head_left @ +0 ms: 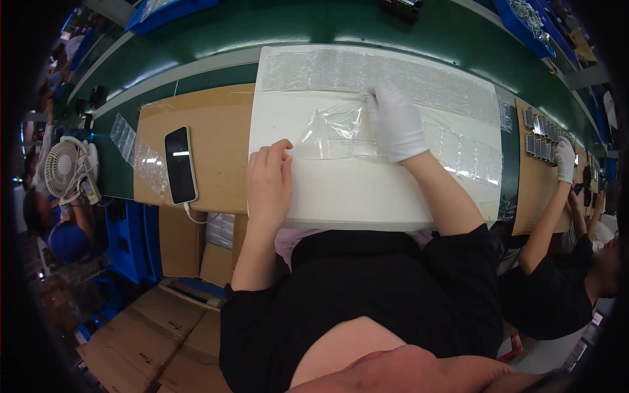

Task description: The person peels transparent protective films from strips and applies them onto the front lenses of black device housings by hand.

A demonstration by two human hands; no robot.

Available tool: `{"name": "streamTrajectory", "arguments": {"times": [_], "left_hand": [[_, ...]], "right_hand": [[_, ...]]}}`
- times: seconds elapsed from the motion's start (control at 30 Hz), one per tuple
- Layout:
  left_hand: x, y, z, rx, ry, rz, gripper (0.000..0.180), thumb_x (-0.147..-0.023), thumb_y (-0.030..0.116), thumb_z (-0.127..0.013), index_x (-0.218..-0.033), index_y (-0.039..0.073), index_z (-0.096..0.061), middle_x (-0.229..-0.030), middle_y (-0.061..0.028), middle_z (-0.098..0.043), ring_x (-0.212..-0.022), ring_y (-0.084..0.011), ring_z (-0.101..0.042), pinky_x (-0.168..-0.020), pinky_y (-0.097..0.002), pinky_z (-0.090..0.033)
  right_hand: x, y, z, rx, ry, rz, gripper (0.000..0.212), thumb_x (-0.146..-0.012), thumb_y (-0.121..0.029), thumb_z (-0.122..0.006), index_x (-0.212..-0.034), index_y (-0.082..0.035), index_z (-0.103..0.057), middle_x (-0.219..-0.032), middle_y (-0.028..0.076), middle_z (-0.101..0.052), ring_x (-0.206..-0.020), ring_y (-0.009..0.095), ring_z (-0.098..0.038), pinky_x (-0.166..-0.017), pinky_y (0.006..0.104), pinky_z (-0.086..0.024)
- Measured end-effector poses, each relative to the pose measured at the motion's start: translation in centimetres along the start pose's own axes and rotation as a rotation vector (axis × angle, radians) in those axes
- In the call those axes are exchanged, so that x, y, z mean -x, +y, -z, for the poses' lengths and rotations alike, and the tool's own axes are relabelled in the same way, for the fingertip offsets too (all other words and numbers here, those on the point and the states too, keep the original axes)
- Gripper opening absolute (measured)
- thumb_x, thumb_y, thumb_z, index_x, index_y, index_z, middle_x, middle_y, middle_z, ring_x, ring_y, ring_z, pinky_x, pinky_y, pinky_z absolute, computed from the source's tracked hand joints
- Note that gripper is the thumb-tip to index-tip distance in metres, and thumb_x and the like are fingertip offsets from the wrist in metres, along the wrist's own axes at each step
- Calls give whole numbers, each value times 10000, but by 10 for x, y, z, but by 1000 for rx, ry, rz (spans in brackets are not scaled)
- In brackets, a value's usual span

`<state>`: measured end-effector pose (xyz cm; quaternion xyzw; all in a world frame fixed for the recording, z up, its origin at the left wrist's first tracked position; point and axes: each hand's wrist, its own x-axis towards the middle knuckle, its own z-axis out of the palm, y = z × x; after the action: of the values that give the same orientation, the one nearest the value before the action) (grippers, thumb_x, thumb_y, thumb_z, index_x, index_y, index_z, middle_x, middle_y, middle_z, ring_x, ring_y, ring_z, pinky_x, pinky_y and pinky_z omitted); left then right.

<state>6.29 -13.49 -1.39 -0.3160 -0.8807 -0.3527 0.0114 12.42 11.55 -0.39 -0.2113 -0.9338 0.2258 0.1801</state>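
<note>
A white foam board [341,190] lies in front of me on the green bench. A strip of clear plastic film pieces [393,75] runs along its far edge. My left hand [268,180], bare, presses flat on the board's near left part, fingertips at the edge of a clear plastic bag [337,131]. My right hand [395,121], in a white glove, rests on top of that bag and pins its right side; its fingers are bent at the bag's upper edge. More clear film [468,154] lies to the right of the glove.
A phone [180,164] with a cable lies on brown cardboard [209,118] at left, beside clear film pieces [137,154]. A small white fan [63,167] stands further left. Cardboard boxes [157,327] sit below. At right another person's gloved hand [565,160] touches small dark parts [540,141].
</note>
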Motion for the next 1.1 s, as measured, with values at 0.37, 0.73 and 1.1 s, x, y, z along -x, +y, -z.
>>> {"name": "streamTrajectory", "arguments": {"times": [0.37,0.73,1.1], "left_hand": [[16,37,-37,-137,30,-409,553,-789,19,-681,-1329,96,-591,-1357,-87,-585,-1245,-284,-501,-1028,-360,-373],[23,27,-33,-255,-95,-474,555,-815,4,-634,-1358,113,-599,-1253,5,-682,-1241,-298,-496,-1082,-376,-294],[24,40,-31,-391,-88,-491,529,-832,-6,-621,-1353,88,-614,-1104,13,-710,-1143,-268,-496,-1058,-394,-230]], "right_hand": [[-4,-14,-3,-400,-119,-183,243,-1005,-228,-573,-1106,-18,-641,-857,116,-715,-712,279,-659,-718,358,-525],[14,-27,11,-69,-238,35,484,-903,-493,-651,-1071,-38,-654,-904,153,-683,-775,311,-677,-743,407,-550],[15,-11,14,-39,-54,-22,258,-893,-339,-640,-923,-83,-652,-894,111,-669,-774,314,-677,-711,405,-559]]}}
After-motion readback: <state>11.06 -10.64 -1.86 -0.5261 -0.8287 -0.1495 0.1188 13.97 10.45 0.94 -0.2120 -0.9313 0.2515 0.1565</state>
